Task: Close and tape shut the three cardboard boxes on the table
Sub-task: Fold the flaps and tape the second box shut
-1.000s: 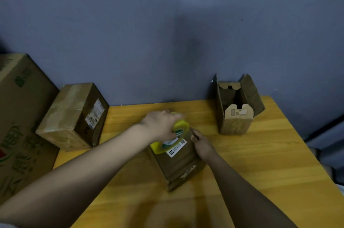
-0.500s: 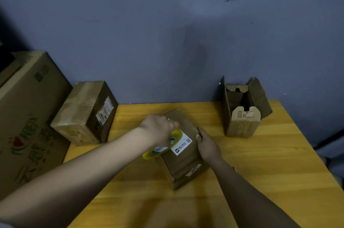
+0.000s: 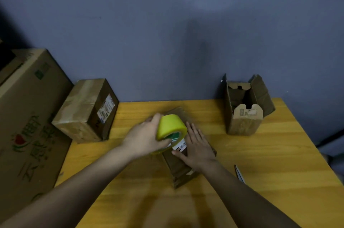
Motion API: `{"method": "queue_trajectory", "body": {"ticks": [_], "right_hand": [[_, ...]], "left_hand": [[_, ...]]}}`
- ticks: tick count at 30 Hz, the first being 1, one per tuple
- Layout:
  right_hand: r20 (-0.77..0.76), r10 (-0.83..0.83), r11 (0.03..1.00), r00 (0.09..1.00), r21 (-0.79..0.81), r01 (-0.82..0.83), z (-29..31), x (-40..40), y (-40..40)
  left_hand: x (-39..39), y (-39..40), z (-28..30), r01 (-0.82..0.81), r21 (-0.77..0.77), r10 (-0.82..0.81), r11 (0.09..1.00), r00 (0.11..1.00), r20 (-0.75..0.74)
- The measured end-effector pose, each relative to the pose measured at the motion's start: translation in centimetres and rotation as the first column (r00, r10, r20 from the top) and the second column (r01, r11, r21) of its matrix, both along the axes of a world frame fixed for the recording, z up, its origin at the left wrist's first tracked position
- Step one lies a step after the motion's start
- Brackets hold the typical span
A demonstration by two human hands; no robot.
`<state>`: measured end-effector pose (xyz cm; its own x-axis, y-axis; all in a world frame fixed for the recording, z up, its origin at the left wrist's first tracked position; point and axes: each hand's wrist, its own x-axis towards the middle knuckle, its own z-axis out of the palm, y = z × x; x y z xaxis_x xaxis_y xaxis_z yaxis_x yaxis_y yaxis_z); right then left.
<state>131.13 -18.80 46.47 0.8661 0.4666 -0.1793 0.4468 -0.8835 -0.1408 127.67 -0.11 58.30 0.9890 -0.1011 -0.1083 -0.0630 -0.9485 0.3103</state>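
A small closed cardboard box (image 3: 178, 170) with a white label lies in the middle of the wooden table (image 3: 270, 172). My left hand (image 3: 145, 138) grips a yellow tape roll (image 3: 170, 127), held tilted over the box's top. My right hand (image 3: 197, 146) lies flat on the box's top, fingers straight, pressing it. A second box (image 3: 243, 116) stands at the back right with its flaps open. A third box (image 3: 85, 110), closed and taped, lies at the back left corner.
A large printed carton (image 3: 28, 125) stands off the table's left side. A thin pale object (image 3: 239, 173), hard to identify, lies on the table right of my right forearm. A dark blue wall (image 3: 167, 32) runs behind the table.
My left hand has lifted and turned the tape roll upward over the box. My right hand has moved from the box's right edge onto its top and flattened.
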Motion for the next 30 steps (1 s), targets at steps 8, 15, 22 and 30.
{"method": "queue_trajectory", "body": {"ticks": [8,15,22,30], "right_hand": [[0.006,-0.021,0.992,1.000,0.123,0.021,-0.3,-1.8,1.2],[-0.009,0.039,0.998,0.999,0.058,-0.038,0.3,-1.8,0.9],[0.022,0.039,0.999,0.999,0.015,-0.040,0.3,-1.9,1.0],[0.007,0.029,0.999,1.000,0.019,-0.029,0.1,-1.8,1.0]], "left_hand": [[-1.0,1.8,-3.1,-0.070,-0.467,0.089,0.881,0.996,0.018],[-2.0,2.1,-4.4,-0.016,-0.547,0.111,0.837,0.984,0.142],[-1.3,1.5,-2.3,0.159,0.012,-0.159,0.987,0.976,0.146],[-1.3,2.3,0.9,0.206,0.268,-0.238,0.941,0.967,0.092]]}}
